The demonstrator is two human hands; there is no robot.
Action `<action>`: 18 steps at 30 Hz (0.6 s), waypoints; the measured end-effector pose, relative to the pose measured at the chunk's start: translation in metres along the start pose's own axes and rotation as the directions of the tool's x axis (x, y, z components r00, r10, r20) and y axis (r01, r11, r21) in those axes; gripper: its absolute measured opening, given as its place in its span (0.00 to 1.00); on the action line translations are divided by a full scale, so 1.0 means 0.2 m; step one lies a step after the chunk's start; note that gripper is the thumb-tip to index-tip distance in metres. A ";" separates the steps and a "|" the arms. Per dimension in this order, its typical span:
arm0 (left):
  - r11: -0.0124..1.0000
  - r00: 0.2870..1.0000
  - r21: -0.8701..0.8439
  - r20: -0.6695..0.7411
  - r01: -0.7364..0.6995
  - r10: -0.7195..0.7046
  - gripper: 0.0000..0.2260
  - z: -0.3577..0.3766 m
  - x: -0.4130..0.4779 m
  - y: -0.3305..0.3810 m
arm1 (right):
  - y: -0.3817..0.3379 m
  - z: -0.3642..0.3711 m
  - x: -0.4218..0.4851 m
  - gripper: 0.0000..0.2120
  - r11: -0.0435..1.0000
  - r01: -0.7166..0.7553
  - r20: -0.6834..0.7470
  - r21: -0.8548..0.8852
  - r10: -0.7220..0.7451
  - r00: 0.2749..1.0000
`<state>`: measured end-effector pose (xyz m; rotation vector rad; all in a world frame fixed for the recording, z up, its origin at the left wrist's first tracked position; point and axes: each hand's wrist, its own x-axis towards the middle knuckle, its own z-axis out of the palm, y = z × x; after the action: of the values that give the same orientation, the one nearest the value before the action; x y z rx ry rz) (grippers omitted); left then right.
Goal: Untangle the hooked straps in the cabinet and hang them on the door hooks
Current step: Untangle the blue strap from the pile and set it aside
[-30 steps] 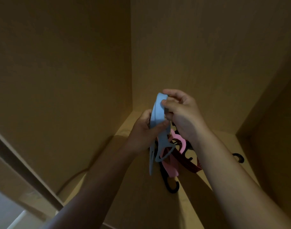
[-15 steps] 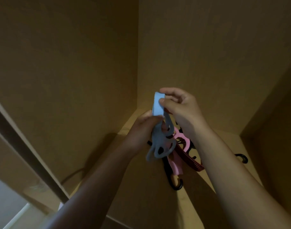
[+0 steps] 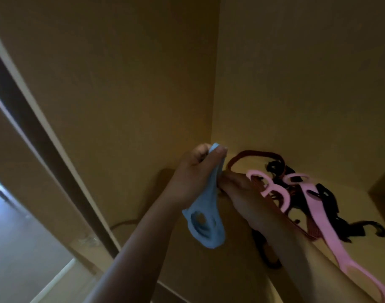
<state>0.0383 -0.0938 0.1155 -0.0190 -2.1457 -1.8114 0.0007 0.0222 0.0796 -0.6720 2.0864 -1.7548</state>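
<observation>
I am looking into a dim cabinet [image 3: 143, 84], and the job is mid-way through freeing a first strap. My left hand [image 3: 191, 176], centre frame, holds the blue strap [image 3: 209, 200] by its top end. The thumb and curled fingers are clamped round it, so the rest hangs down with its holed end loose at the bottom. I judge it is held high to let its weight pull it straight and show whether anything still snags it.

My right hand [image 3: 242, 193] lies lower and just right of it, fingers pointing left toward the hanging blue strap, probably to steady the pile or part the last catch. I see only the back of that hand. Whether its fingertips pinch something, press, or merely touch, I cannot tell.

The other straps lie in a knot on the shelf [image 3: 362, 270] at centre right. A long pink strap [image 3: 331, 237] runs down toward the lower right corner and is cut off by the frame edge. A dark red strap [image 3: 255, 153] loops up behind the hands, and black straps [image 3: 325, 191] weave through the pile, with one black hook [image 3: 377, 229] poking out at the right.

The light is poor and the picture is smeared, so I cannot trace which hook catches which strap. My right forearm covers the near part of the tangle. The door hooks are not in view. Only a dark upright frame [image 3: 40, 136] shows at the left.
</observation>
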 end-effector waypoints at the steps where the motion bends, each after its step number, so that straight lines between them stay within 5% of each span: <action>1: 0.999 1.000 0.050 -0.014 0.012 -0.011 0.13 -0.01 0.00 -0.01 | 0.04 0.03 -0.01 0.13 0.998 -0.039 0.025 0.039 0.038 0.999; 5: 0.980 0.991 0.163 0.037 0.117 -0.125 0.16 -0.07 0.04 -0.14 | 0.21 0.15 -0.02 0.20 0.987 -0.158 0.039 0.015 0.157 0.987; 9: 0.945 0.951 0.121 0.023 0.303 -0.307 0.16 -0.12 0.09 -0.31 | 0.35 0.24 -0.04 0.24 0.872 -0.359 0.041 0.333 0.367 0.929; 18: 0.896 0.939 0.294 -0.007 0.332 -0.345 0.13 -0.13 0.26 -0.50 | 0.34 0.31 0.09 0.12 0.667 -0.475 0.232 0.575 0.424 0.876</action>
<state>-0.0260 -0.1491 0.0376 0.4133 -2.5569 -1.6508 0.0096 -0.0306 0.0011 -0.0123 1.3079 -1.8910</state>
